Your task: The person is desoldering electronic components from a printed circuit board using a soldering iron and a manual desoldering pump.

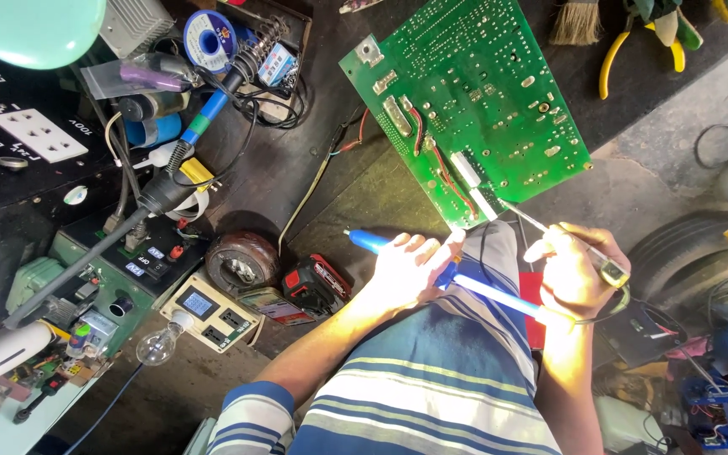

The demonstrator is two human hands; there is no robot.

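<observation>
Closest to the lens is the person's striped sleeve and lap, blue with pale bands, filling the bottom of the view. Above it, the left hand (410,270) is curled around a blue-handled tool (372,241), whose rounded end pokes out past the knuckles to the left; its pale shaft seems to run on beneath the palm toward the right wrist, though glare washes out the join. The right hand (570,274) pinches a slim metal probe (541,226) between thumb and forefingers, tip angled up to the near corner of the green circuit board (465,105). The board lies solder side up just beyond both sets of fingertips, tilted, probably so that its joints face the worker.

Strong light bleaches both hands, so exact finger positions on the right are hard to read. A soldering iron (170,185) rests in its stand well left of the left fingers, beside a solder spool (210,40) and a bare bulb (155,347). Yellow-handled pliers (612,55) and a brush (575,21) sit beyond the board, cut by the top edge.
</observation>
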